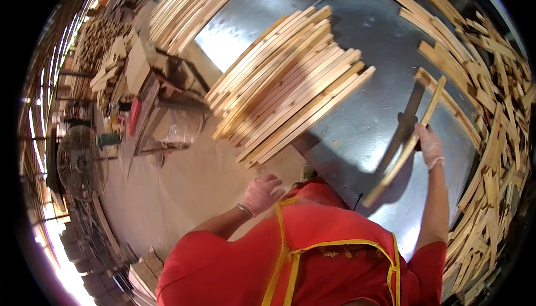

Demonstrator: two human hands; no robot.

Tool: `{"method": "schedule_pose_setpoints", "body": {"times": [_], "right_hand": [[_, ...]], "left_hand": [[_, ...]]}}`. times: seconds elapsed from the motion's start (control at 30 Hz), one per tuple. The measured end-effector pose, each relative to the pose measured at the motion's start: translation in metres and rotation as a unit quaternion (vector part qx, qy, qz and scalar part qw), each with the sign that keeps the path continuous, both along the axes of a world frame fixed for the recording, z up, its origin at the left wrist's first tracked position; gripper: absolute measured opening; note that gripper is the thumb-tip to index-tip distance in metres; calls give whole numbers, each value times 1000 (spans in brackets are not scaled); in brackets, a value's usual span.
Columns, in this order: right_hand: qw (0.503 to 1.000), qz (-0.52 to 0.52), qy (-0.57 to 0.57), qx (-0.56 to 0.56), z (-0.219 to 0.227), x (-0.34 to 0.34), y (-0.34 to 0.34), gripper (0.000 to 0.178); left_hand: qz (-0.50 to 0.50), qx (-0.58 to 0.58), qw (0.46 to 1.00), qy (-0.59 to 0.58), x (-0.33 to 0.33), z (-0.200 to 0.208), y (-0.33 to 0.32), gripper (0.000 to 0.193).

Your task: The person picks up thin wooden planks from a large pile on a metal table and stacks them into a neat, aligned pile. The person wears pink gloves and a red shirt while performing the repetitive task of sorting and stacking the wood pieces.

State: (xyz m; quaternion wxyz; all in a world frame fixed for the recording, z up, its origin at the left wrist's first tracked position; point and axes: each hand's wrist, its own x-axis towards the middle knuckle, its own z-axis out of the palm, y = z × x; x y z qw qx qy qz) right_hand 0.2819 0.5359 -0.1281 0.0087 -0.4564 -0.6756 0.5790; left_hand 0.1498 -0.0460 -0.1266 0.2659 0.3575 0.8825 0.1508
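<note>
The right hand [429, 143], in a thin pale glove, is closed around a long, narrow strip of wood [404, 151], gripping it near the middle. The strip is held slantwise over the right part of the shiny grey surface [379, 44], its far end up and to the right, its near end toward the person's body, with a dark shadow beside it. The left hand [262, 193], also gloved, has its fingers partly curled and seems to hold nothing, though its palm side is hidden; it is near the close end of a big stack of wood strips [290, 88], apart from it. Those strips lie side by side, slanting, their near ends jutting over the edge above the floor [178, 189]. Another stack [190, 10] lies beyond, to the upper left. Along the right is a jumbled heap of wood pieces [497, 166]. A round fan [77, 158] stands at the far left. The person wears a red shirt [206, 267] and a yellow-edged red apron [335, 219].
</note>
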Motion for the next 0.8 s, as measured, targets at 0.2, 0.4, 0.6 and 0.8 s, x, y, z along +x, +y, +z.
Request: {"method": "schedule_pose_setpoints", "body": {"times": [0.2,0.4,0.6,0.8], "right_hand": [[993,114,-9,14,-47,-124,-136,61],[985,94,31,-142,-3,-162,-221,67],[986,85,37,-142,-2,-153,-234,68],[997,67,-2,-43,-1,-166,-252,82]], "left_hand": [[537,141,769,-318,-38,-32,-55,53],[552,390,536,-506,-57,-80,-39,38],[436,277,748,-417,-101,52,-40,38],[120,111,858,-488,-198,84,54,45]]}}
